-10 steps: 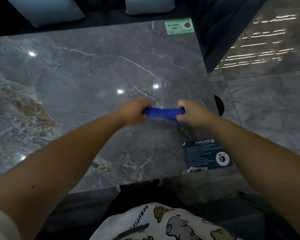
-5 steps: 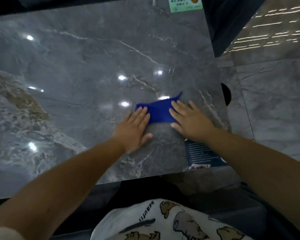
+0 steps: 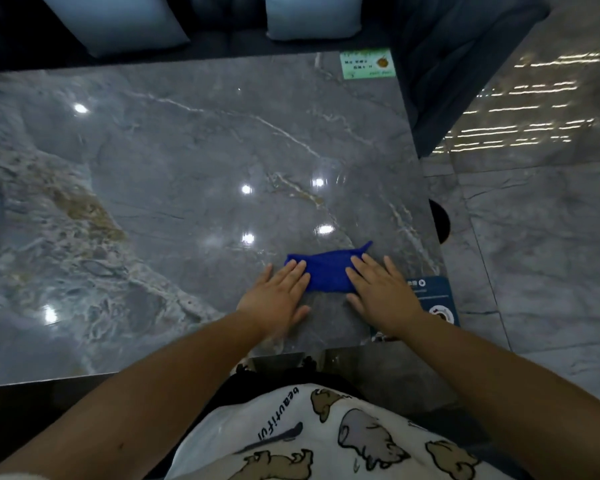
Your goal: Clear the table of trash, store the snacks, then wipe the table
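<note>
**Both palms flat on the blue cloth**

We are looking down at the grey marbled counter (image 3: pixel 194 161), and we are seeing the blue cloth (image 3: pixel 328 271) lying folded flat on it, near the counter's right edge and toward our side. The left hand (image 3: pixel 278 299) is lying open, fingers stretched out and spread, its fingertips resting on the cloth's left end while the palm is sitting on the bare stone just beside it. The right hand (image 3: pixel 381 292) is lying open too, fingers extended, covering the cloth's right end; it is gripping nothing, only pressing down. One small corner of the cloth is sticking up and out past the right hand, pointing toward the counter's edge.

Just beside the right wrist we are catching a dark blue card (image 3: pixel 437 296) at the near right corner of the counter, partly hidden by the forearm. Far across, at the far right corner, a pale green card (image 3: pixel 366 64) is lying flat. At the far left edge of our view something clear and pale is peeking in; we cannot tell what it is. Beyond the counter two light cushions (image 3: pixel 312 15) are resting on dark seating, and glossy floor tiles (image 3: pixel 551 220) are shining to the right
</note>
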The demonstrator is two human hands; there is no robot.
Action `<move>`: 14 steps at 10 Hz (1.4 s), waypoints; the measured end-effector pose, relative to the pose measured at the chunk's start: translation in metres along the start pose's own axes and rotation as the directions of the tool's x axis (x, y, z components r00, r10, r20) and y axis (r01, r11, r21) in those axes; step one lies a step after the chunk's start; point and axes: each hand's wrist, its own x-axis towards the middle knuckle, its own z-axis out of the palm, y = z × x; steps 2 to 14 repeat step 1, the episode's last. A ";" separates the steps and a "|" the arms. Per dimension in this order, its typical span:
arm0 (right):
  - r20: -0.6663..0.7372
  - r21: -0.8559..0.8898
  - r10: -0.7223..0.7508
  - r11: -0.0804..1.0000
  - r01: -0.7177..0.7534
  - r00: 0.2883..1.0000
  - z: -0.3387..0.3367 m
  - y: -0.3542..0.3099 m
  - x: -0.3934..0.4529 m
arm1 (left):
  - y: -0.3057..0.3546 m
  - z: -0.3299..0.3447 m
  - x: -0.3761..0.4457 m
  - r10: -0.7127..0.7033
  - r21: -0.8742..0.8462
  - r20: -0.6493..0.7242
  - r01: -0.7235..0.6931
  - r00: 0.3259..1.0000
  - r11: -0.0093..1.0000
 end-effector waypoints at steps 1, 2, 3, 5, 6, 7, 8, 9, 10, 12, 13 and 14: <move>-0.055 -0.009 0.017 1.000 -0.017 0.998 -0.004 -0.013 0.000 | -0.010 -0.005 -0.014 -0.023 -0.038 -0.040 0.021 0.999 0.999; -0.055 -0.009 0.017 1.000 -0.017 0.998 -0.004 -0.013 0.000 | -0.010 -0.005 -0.014 -0.023 -0.038 -0.040 0.021 0.999 0.999; -0.055 -0.009 0.017 1.000 -0.017 0.998 -0.004 -0.013 0.000 | -0.010 -0.005 -0.014 -0.023 -0.038 -0.040 0.021 0.999 0.999; -0.055 -0.009 0.017 1.000 -0.017 0.998 -0.004 -0.013 0.000 | -0.010 -0.005 -0.014 -0.023 -0.038 -0.040 0.021 0.999 0.999; -0.055 -0.009 0.017 1.000 -0.017 0.998 -0.004 -0.013 0.000 | -0.010 -0.005 -0.014 -0.023 -0.038 -0.040 0.021 0.999 0.999; -0.055 -0.009 0.017 1.000 -0.017 0.998 -0.004 -0.013 0.000 | -0.010 -0.005 -0.014 -0.023 -0.038 -0.040 0.021 0.999 0.999; -0.055 -0.009 0.017 1.000 -0.017 0.998 -0.004 -0.013 0.000 | -0.010 -0.005 -0.014 -0.023 -0.038 -0.040 0.021 0.999 0.999; -0.055 -0.009 0.017 1.000 -0.017 0.998 -0.004 -0.013 0.000 | -0.010 -0.005 -0.014 -0.023 -0.038 -0.040 0.021 0.999 0.999; -0.055 -0.009 0.017 1.000 -0.017 0.998 -0.004 -0.013 0.000 | -0.010 -0.005 -0.014 -0.023 -0.038 -0.040 0.021 0.999 0.999; -0.055 -0.009 0.017 1.000 -0.017 0.998 -0.004 -0.013 0.000 | -0.010 -0.005 -0.014 -0.023 -0.038 -0.040 0.021 0.999 0.999; -0.055 -0.009 0.017 1.000 -0.017 0.998 -0.004 -0.013 0.000 | -0.010 -0.005 -0.014 -0.023 -0.038 -0.040 0.021 0.999 0.999; -0.055 -0.009 0.017 1.000 -0.017 0.998 -0.004 -0.013 0.000 | -0.010 -0.005 -0.014 -0.023 -0.038 -0.040 0.021 0.999 0.999</move>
